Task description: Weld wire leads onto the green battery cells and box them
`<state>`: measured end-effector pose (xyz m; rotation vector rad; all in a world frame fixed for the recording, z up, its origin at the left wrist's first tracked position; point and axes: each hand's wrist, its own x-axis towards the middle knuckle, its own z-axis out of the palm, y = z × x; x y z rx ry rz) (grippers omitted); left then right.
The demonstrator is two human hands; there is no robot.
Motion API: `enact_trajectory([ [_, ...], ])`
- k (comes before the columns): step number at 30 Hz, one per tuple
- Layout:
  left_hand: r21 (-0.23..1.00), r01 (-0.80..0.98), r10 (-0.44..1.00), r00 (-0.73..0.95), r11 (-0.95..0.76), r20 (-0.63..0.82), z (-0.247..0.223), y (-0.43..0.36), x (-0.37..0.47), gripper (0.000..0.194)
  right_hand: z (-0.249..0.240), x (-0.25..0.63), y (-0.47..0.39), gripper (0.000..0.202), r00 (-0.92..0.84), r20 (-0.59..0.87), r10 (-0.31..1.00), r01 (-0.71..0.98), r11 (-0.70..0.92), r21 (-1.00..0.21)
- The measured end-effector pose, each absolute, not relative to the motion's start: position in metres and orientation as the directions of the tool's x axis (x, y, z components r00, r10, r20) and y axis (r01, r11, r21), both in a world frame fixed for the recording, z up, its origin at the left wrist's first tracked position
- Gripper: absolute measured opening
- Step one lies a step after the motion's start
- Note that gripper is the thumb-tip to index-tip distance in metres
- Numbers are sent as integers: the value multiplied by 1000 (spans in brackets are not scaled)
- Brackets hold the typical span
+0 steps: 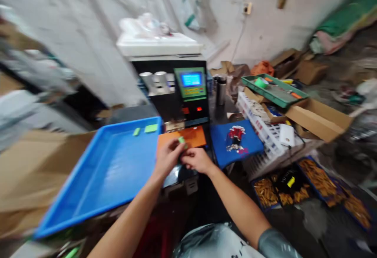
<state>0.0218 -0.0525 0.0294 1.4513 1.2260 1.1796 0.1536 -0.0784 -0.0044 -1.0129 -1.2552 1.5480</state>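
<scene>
Seemingly mid-handling: pinching small light-green piece [182, 140] in left hand [168, 155] over flat orange plate [196, 135], right of blue plastic tray [123, 171]; curling right hand [200, 160] close beside, cannot tell around what; next likely calling for steady fingertips

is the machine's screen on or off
On: the screen on the machine glows bright blue with pale markings, and a red light shows below it.
</scene>
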Motion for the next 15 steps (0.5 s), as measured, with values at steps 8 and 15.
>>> enact_trajectory([
  [8,997,67,992,122,-35,26,27,-51,12,47,6,172,-64,41,-229,-73,971,-394,-161,-905],
  [15,999,28,987,156,-30,25,28,-45,11,62,18,176,-56,45,-150,-50,987,-408,-108,-907],
])
